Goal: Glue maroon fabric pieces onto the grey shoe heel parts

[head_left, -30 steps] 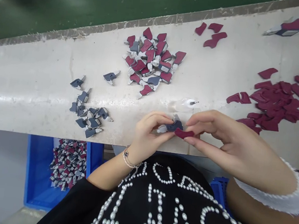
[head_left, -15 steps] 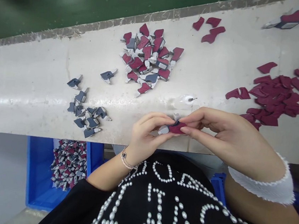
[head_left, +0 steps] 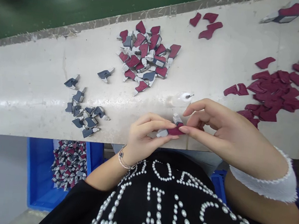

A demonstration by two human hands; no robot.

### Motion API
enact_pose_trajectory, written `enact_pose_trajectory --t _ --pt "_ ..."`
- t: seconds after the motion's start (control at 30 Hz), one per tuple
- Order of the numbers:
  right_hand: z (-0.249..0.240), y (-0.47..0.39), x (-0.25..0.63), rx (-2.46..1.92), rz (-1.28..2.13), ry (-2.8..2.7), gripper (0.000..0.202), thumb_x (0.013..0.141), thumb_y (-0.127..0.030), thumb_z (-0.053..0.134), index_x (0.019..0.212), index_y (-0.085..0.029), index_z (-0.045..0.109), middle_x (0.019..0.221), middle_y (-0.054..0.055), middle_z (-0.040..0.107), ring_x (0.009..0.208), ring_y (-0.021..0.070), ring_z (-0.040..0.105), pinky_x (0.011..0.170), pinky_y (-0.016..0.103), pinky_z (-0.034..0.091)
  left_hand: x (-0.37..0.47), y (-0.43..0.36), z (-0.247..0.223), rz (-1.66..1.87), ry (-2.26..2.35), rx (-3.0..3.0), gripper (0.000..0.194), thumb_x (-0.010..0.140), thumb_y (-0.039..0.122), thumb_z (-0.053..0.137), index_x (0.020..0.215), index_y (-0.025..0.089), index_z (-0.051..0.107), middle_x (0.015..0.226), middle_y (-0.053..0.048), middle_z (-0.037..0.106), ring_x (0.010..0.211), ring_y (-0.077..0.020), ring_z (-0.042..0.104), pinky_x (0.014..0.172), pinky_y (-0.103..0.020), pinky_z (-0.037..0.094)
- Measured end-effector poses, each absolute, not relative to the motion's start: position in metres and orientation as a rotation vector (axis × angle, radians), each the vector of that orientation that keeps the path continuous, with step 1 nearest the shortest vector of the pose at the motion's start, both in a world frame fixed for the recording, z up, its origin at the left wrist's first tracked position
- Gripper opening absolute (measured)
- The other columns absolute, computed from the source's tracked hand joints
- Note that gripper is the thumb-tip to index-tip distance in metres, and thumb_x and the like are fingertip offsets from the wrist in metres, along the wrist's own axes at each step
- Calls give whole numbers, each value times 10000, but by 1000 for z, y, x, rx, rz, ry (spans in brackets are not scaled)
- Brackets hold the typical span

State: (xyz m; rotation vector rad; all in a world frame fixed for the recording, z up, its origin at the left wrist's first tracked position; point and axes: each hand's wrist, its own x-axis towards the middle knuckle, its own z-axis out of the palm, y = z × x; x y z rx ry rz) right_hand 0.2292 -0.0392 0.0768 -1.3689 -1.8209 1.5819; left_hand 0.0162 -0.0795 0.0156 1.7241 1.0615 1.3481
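Note:
A small plastic part (head_left: 174, 130) with a maroon face, a dark blue-grey body and light grey ends is held just above the table's near edge. My left hand (head_left: 145, 135) pinches its left side between thumb and fingers. At the right end, the thumb of my right hand (head_left: 227, 138) presses on the maroon face, with bent fingers behind the part and the index finger lifted off. Just beyond the hands lies a white translucent item with a dark tip (head_left: 183, 99). The fingers partly cover the part.
Maroon-faced parts (head_left: 143, 51) form a heap at the table's middle. Blue-grey parts (head_left: 91, 121) lie to the left, loose maroon pieces (head_left: 277, 93) to the right. A larger assembled piece (head_left: 289, 13) lies far right. Below the table stands a blue bin (head_left: 36, 200) of parts.
My right index finger has lifted away from the part, while the thumb stays on the maroon face. The part has tilted a little in my fingers. The whole view has shifted slightly.

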Motion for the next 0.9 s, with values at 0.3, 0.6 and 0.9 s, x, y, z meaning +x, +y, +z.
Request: enact_pose_trajectory --t 0.3,0.6,0.9 --pt "74 -33 224 -1191 1799 -1909 320 1007 -529 575 945 -222 640 834 16 650 726 163 593 633 296 454 15 -84 22 1344 1007 1611 356 755 171 889 1082 233 762 943 -16 736 835 -123 719 723 -232 634" --pt "75 -34 227 -1143 1833 -1850 231 958 -446 672 962 -223 616 791 -20 566 699 121 549 623 263 457 16 -83 23 1399 1025 1613 344 741 177 902 1053 220 763 908 -14 741 804 -118 716 702 -223 634" --pt "70 -32 225 -1015 1905 -1795 316 1030 -487 571 951 -186 624 847 10 617 758 136 583 656 288 448 17 -79 25 1482 928 1750 333 737 145 897 1043 156 766 934 -37 766 848 -106 755 795 -185 658"
